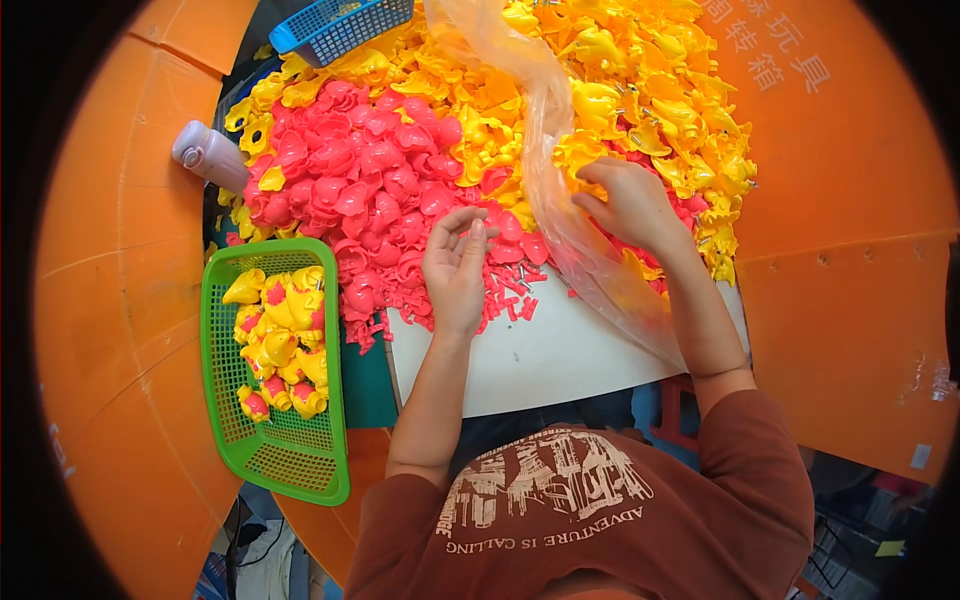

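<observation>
My left hand (pixel 458 275) is raised over the near edge of a heap of pink plastic shells (pixel 355 175), its fingers curled and thumb drawn in. Whatever may be between the fingertips is too small to make out. To the right, my right hand (pixel 640 205) reaches toward the heap of yellow plastic parts (pixel 655 75), thumb and fingers apart. Its fingertips are at the edge of a yellow molded part (pixel 577 152); no firm grip shows. A clear plastic sheet (pixel 548 110) runs between the two hands, across the heap and down over the white board (pixel 480 375).
At the left, a green basket (pixel 335 400) holds several yellow-and-pink toy figures (pixel 283 335). A lilac bottle (pixel 210 155) lies tilted beside the pink shells. At the back is a blue basket (pixel 345 35). Orange panels (pixel 840 170) wall in both sides. Small pink pieces (pixel 510 295) and screws are scattered nearby.
</observation>
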`<action>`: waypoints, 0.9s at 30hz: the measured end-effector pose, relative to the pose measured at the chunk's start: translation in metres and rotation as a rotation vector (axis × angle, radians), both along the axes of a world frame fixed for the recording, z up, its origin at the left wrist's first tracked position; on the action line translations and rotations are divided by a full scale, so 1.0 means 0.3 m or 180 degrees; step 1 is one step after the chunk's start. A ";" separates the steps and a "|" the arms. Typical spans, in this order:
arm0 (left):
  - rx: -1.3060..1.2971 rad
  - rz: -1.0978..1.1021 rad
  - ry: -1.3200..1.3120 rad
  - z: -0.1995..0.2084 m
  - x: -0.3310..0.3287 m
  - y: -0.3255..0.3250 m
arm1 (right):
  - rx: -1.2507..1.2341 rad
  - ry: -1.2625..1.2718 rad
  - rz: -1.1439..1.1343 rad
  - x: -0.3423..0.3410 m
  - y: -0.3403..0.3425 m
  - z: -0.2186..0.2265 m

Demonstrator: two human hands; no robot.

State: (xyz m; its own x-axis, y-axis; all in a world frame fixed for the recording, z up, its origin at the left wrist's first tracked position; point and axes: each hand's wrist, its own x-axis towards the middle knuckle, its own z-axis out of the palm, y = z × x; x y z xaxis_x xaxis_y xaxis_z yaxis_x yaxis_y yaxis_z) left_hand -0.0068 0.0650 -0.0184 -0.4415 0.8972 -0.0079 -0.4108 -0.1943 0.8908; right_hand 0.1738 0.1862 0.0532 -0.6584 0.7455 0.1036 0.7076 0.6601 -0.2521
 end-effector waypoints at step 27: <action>0.0014 0.0026 -0.0239 -0.011 0.008 -0.011 | 0.0960 0.0795 0.0063 -0.003 0.123 -0.073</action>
State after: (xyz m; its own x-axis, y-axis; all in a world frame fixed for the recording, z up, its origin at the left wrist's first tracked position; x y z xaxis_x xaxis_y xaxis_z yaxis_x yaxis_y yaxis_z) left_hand -0.0043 0.0617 -0.0216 -0.4472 0.8936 -0.0374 -0.4748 -0.2018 0.8566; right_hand 0.1730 0.2230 0.0313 -0.5991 0.6445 0.4751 0.6355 0.7437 -0.2075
